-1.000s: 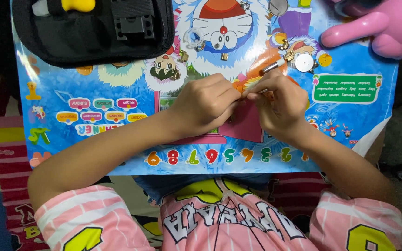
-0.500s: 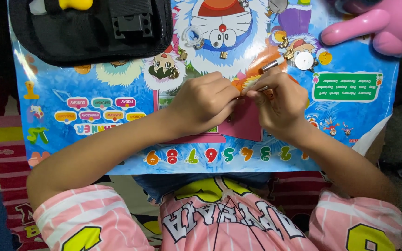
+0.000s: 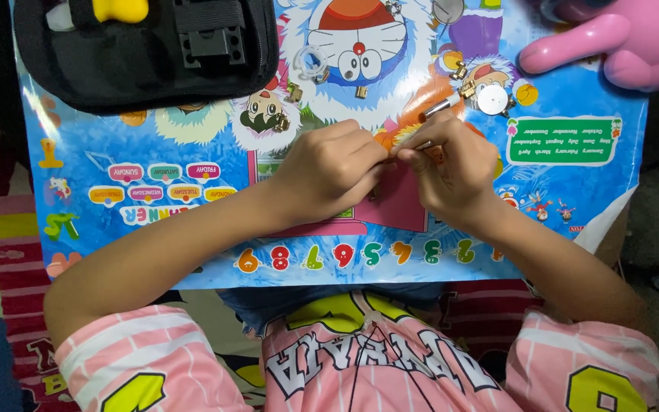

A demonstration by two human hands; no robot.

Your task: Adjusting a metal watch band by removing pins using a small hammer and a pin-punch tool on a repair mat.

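Note:
Both hands meet over the middle of a colourful cartoon poster (image 3: 154, 191) spread in front of me. My left hand (image 3: 329, 172) is curled, its fingertips pinching a small part that the fingers hide. My right hand (image 3: 451, 172) touches it fingertip to fingertip and grips a slim tool (image 3: 441, 106) whose silver end sticks out toward the upper right. Loose on the poster beyond the hands lie a round silver disc (image 3: 492, 99), a clear ring (image 3: 312, 61) and a few small brass pieces (image 3: 294, 93).
A black zip pouch (image 3: 146, 53) lies open at the top left with a yellow-handled tool (image 3: 120, 9) in it. A pink toy (image 3: 612, 46) rests at the top right corner. A striped red mat (image 3: 9, 267) shows on the left below the poster.
The hands stay joined at the same spot; only the fingers shift slightly. Nothing else on the poster has moved.

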